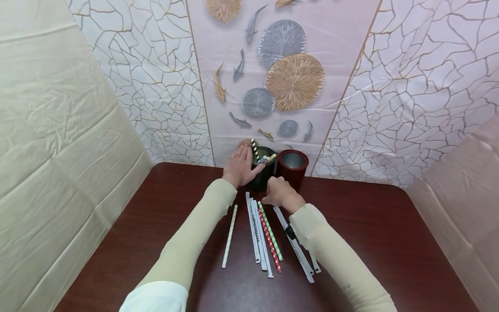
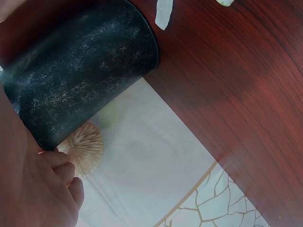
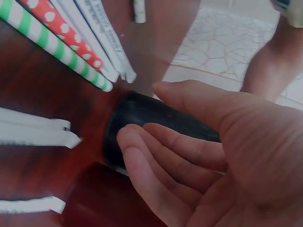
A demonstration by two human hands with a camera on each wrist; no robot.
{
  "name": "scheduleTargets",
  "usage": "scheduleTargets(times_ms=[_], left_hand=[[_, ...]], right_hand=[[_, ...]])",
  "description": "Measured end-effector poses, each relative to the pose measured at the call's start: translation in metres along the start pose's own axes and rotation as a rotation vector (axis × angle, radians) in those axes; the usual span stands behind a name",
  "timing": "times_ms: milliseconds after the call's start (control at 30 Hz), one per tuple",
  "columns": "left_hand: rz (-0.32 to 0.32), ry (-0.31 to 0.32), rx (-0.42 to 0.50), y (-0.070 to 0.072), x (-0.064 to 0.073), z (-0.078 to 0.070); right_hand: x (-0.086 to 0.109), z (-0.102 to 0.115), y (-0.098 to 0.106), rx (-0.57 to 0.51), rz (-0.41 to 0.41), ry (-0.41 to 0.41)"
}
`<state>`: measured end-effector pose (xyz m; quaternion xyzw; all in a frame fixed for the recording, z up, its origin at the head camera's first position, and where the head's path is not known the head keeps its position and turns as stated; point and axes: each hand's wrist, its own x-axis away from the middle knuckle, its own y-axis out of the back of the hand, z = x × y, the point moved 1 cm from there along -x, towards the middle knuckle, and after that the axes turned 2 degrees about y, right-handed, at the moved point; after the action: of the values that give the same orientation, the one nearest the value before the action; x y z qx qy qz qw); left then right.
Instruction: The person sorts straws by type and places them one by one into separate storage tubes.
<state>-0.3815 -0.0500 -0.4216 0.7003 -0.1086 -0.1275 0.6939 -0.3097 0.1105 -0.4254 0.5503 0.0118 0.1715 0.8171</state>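
A black cup (image 1: 262, 180) stands at the back of the table with several paper straws in it, including a black-and-white striped straw (image 1: 255, 150) and a yellow one (image 1: 272, 157). My left hand (image 1: 238, 167) grips its left side near the rim, thumb in front and fingers behind. Just in front of the same cup is my right hand (image 1: 281, 193), fingers loosely bent and nothing between them. Below it lie a green-and-white striped straw (image 1: 270, 232), a red dotted straw (image 1: 269, 240) and several white paper-wrapped straws (image 1: 253, 229).
A dark red cup (image 1: 293, 167) stands right of the black one. One pale patterned straw (image 1: 229, 236) lies apart on the left, and more wrapped straws (image 1: 298, 249) lie under the right forearm. Patterned cloth (image 1: 163, 86) hangs behind the brown table (image 1: 163, 225).
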Motion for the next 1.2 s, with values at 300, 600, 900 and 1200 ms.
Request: scheduleTargets(times_ms=[300, 600, 900, 1200], left_hand=[[0.004, 0.005, 0.012, 0.000, 0.001, 0.001], [0.025, 0.008, -0.009, -0.003, -0.002, 0.000], [0.032, 0.016, -0.011, -0.003, -0.005, 0.001], [0.009, 0.004, -0.012, -0.001, -0.002, 0.000]], right_hand=[[-0.016, -0.010, -0.027, -0.082, -0.021, -0.063], [-0.023, -0.012, -0.045, -0.082, -0.028, -0.108], [-0.027, -0.011, -0.051, -0.045, -0.040, -0.127], [-0.031, -0.012, -0.052, -0.058, -0.018, -0.166]])
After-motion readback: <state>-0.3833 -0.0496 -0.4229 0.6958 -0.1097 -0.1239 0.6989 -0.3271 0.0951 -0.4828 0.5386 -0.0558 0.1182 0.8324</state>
